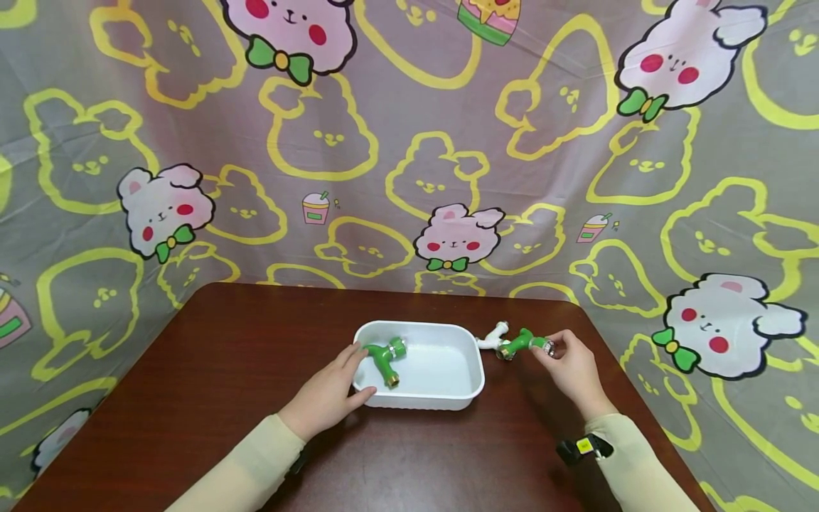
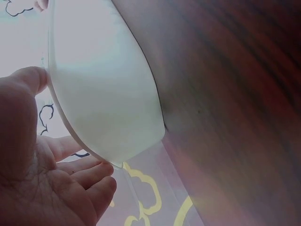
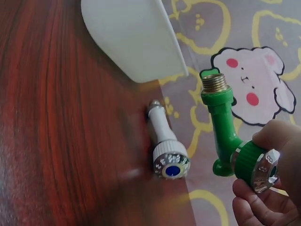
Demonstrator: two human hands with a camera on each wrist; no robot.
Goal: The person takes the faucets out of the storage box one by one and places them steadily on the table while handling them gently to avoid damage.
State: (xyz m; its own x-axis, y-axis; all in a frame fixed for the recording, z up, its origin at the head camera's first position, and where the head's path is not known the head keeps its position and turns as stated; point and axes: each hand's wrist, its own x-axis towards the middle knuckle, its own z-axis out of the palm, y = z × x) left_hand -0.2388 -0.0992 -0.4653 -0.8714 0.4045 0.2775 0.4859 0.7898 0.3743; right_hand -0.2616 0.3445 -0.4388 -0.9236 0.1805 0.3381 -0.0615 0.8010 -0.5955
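Observation:
My right hand (image 1: 572,370) pinches a green tap (image 1: 521,343) by its chrome-trimmed knob. In the right wrist view the brass threaded end of this green tap (image 3: 221,125) points up, held above the table. Just beyond it lies a white tap (image 1: 494,336), which shows a blue-centred knob in the right wrist view. With relaxed fingers, my left hand (image 1: 329,391) touches the rim at the left end of a white basin (image 1: 441,402). Inside the basin, near that end, a second green tap (image 1: 384,358) rests with its brass end toward me.
A dark red-brown wooden table (image 1: 256,334) lies under everything. Patterned fabric (image 1: 365,235) with cartoon rabbits hangs behind the table and along its sides. The white tap sits close to the basin's right wall.

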